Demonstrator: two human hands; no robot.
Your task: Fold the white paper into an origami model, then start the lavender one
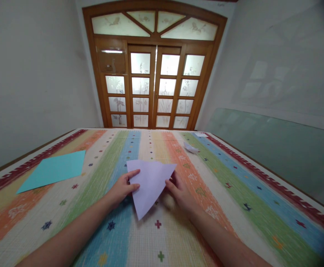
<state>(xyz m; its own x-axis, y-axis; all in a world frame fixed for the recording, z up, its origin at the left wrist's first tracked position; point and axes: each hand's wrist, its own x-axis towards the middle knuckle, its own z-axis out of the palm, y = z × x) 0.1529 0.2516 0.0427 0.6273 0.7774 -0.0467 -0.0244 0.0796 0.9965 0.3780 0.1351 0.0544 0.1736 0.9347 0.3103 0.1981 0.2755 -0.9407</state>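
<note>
A pale lavender sheet of paper, folded to a rough triangle, is held up just over the striped cloth with one corner pointing down toward me. My left hand grips its left edge, thumb and forefinger lying on the near face. On the opposite edge, my right hand pinches the paper with the thumb in front; its other fingers are mostly hidden behind the sheet. A small folded white paper piece lies farther back to the right, apart from both hands.
A flat turquoise sheet lies at the left of the table. The striped patterned tablecloth covers the tabletop. At the far right corner is a small white slip. Wooden glazed doors stand beyond the table, with walls on both sides.
</note>
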